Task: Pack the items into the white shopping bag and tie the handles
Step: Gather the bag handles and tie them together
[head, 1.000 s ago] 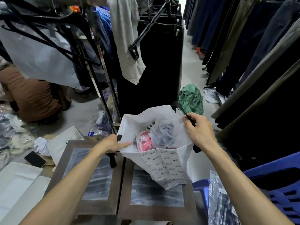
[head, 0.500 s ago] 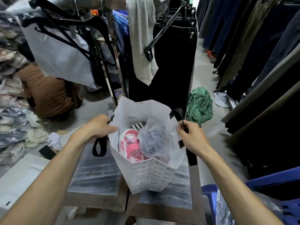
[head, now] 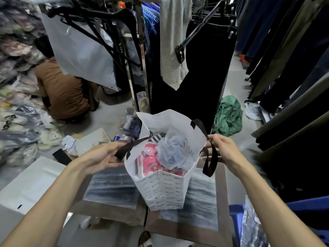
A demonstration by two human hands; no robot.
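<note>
The white shopping bag stands upright and open on two brown-framed panels. Inside it lie a pink packaged item, a bluish garment in clear plastic and something striped at the back. My left hand grips the left black handle at the bag's left rim. My right hand grips the right black handle, whose loop hangs down beside the bag. Both handles are pulled outward, apart from each other.
A person in a brown top crouches at the left among piles of packaged clothes. Clothes racks stand behind and to the right. A green bundle lies on the floor, a phone at left, blue crates lower right.
The bag went from tilted to upright. My left hand moved from the rim to the left handle and both hands have drawn the handles outward.
</note>
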